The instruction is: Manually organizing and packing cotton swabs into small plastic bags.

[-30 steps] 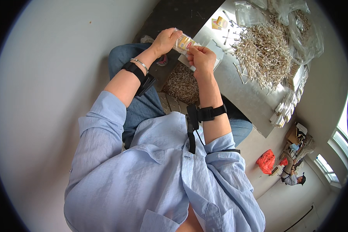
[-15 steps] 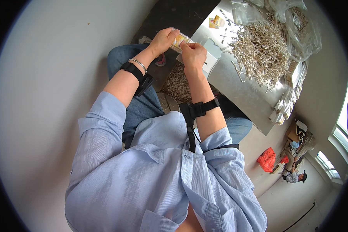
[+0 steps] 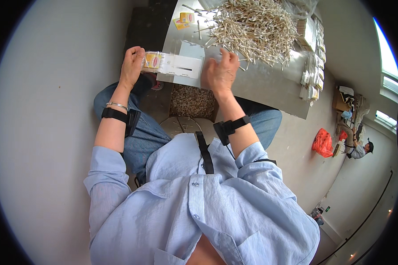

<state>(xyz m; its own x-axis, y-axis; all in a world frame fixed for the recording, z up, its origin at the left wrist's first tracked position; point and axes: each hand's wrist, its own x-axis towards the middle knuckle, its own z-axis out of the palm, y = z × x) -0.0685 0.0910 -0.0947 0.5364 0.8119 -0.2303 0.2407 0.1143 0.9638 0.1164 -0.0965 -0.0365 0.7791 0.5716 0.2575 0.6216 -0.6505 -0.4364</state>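
Observation:
My left hand (image 3: 132, 66) is closed on the left end of a clear packet of cotton swabs (image 3: 153, 61) with a yellow and red label inside. The packet's right end meets a white flat block (image 3: 181, 65) with a dark slit, at the table's left corner. To the right of this block, my right hand (image 3: 224, 73) hovers over the metal table, slightly blurred, thumb apart from the curled fingers and nothing visible between them. Just beyond it spreads a big heap of loose cotton swabs (image 3: 256, 31).
Small yellow cards (image 3: 187, 17) lie at the table's (image 3: 261, 86) far left. Finished-looking packets (image 3: 313, 81) line its right side. Below the near edge stands a box of swabs (image 3: 192, 101). A red bag (image 3: 323, 142) and a seated person (image 3: 359, 150) are farther right.
Both hands were together on the packet above my lap. The left has carried it to the white block; the right has let go and moved right, over the table. The view has shifted.

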